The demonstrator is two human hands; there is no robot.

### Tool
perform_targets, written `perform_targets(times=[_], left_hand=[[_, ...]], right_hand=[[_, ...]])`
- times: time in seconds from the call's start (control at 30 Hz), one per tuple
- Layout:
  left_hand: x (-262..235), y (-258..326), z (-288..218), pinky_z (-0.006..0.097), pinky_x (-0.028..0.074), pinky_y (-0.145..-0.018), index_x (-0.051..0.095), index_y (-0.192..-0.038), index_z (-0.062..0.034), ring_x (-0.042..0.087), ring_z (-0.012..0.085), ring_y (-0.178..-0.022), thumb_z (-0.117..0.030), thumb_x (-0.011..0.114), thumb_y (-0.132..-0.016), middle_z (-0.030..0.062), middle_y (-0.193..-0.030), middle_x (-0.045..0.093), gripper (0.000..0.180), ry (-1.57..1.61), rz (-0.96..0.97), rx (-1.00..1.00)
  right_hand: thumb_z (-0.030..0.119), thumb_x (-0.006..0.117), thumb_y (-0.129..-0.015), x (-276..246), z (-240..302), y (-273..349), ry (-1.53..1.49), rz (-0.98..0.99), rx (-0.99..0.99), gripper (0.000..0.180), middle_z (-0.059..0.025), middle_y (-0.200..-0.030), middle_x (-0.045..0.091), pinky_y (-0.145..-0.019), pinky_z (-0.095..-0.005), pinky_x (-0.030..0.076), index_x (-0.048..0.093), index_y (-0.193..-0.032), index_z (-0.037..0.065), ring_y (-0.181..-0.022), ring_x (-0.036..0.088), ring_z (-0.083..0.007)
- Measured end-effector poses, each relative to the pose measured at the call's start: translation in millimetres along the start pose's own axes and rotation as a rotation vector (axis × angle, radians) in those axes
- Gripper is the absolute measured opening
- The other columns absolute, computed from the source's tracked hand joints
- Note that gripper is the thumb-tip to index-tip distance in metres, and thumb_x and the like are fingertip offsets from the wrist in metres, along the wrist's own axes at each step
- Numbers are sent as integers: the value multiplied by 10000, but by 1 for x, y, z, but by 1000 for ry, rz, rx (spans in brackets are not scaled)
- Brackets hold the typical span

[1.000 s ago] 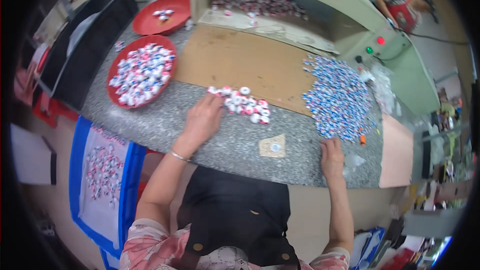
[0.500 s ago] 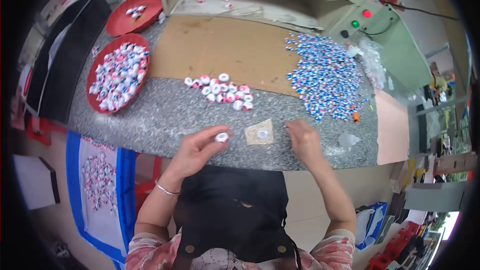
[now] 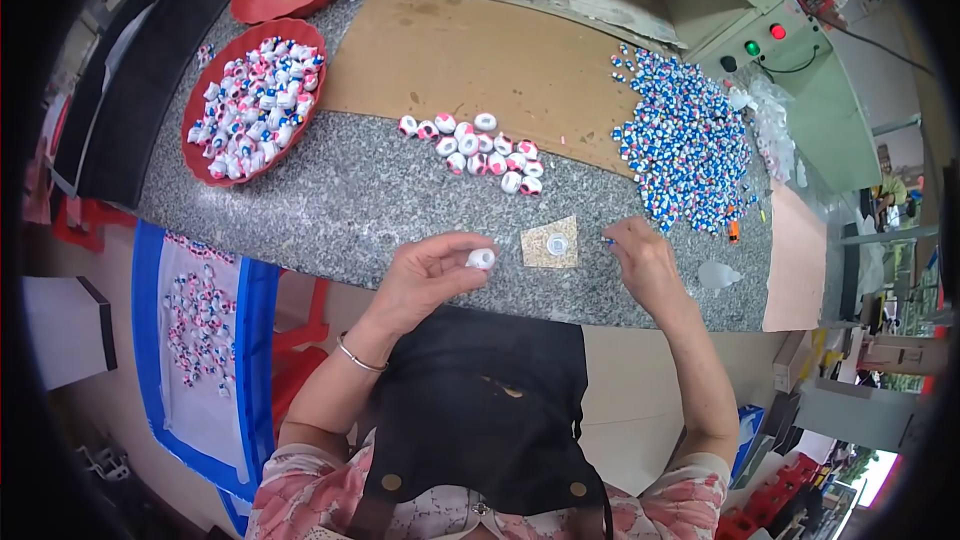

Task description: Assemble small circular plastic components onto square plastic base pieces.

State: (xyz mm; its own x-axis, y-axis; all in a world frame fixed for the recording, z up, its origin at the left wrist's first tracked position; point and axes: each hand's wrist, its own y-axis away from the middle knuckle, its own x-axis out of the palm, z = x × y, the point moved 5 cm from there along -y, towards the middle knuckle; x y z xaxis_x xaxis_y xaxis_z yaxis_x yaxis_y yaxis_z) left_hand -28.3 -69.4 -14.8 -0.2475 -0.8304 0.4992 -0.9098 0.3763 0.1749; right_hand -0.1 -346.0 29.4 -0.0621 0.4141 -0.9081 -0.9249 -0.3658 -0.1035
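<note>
Between the thumb and fingers of my left hand [image 3: 436, 275] is a small white hollow piece [image 3: 481, 259], its hole facing up. My right hand [image 3: 648, 265] pinches a tiny blue piece [image 3: 609, 240] at its fingertips. On the counter between both hands lies a tan square pad [image 3: 537, 250] bearing a small clear round dish [image 3: 557, 244]. Beyond my left hand is a loose group of white-and-pink hollow pieces [image 3: 480, 145]. A broad heap of tiny blue, white and red pieces [image 3: 690, 140] spreads beyond my right hand.
A red bowl [image 3: 190, 162] of finished-looking pieces and another red bowl [image 3: 245, 10] stand left. A brown cardboard sheet [image 3: 450, 60] covers the back of the speckled counter [image 3: 350, 190]. A plastic squeeze bottle [image 3: 717, 276] lies right. Beside the counter is a blue tray [image 3: 258, 370].
The whole view has shifted, so the counter sits further right and higher. The white piece in my left hand has turned slightly. Both hands keep their grips.
</note>
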Motion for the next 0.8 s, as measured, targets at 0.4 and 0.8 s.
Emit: perform_targets(times=[0.4,0.8], left_hand=[[-1,3,10,254,536,-878,603,-1218,27,654,123,-993,59,660,-877,81,-1087,680,347,37,5,-17],[7,-6,3,246,537,-874,597,-1180,38,630,117,-1000,89,663,-862,58,-1105,588,328,-213,-36,164]], right_hand=[[-11,683,-813,0,12,2,160,63,-13,158,-154,-855,646,-662,-405,526,679,-970,2,-775,658,-350],[-19,655,-817,1,64,-22,103,77,-226,131,-143,-836,651,-605,-409,523,663,-945,9,-714,657,-342]])
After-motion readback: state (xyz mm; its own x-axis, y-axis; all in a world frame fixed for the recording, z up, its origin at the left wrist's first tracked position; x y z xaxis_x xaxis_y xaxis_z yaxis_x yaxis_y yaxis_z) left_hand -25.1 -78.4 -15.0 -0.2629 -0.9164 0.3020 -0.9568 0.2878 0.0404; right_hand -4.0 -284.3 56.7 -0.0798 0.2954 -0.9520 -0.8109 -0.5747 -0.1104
